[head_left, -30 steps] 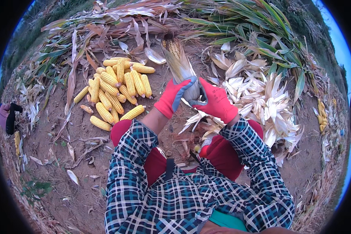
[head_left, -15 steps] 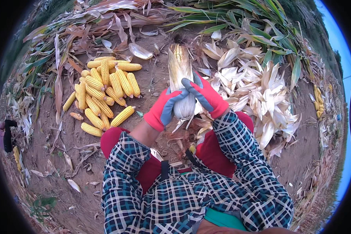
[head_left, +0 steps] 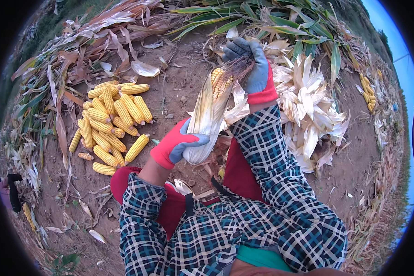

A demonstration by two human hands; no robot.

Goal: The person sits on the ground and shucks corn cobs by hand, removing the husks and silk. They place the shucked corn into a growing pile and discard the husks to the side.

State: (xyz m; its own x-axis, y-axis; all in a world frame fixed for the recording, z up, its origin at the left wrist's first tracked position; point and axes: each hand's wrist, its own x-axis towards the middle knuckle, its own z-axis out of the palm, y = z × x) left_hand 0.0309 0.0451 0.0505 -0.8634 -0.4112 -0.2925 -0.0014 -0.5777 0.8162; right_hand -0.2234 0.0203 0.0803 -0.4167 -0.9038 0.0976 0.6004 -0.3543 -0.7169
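An ear of corn (head_left: 207,110), partly wrapped in pale dry husk, slants up to the right in front of me. Bare yellow kernels show near its tip, where dark brown silk (head_left: 239,68) sticks out. My left hand (head_left: 178,141), in a red and grey glove, is closed round the husk at the lower end. At the tip, my right hand (head_left: 254,66), gloved alike, has its fingers curled round the silk. A heap of husked yellow corn ears (head_left: 112,117) lies to the left on the soil. Loose pale husks (head_left: 308,106) are piled on the right.
Green and dry corn stalks (head_left: 280,20) lie across the far side, with brown leaves (head_left: 110,34) at the far left. More yellow ears (head_left: 368,93) lie at the far right. At the left edge part of another person (head_left: 9,191) shows.
My right hand has left the ear's lower part and moved up to the silk at its tip. The ear has tilted, its tip now to the right; my left hand stays on the lower end.
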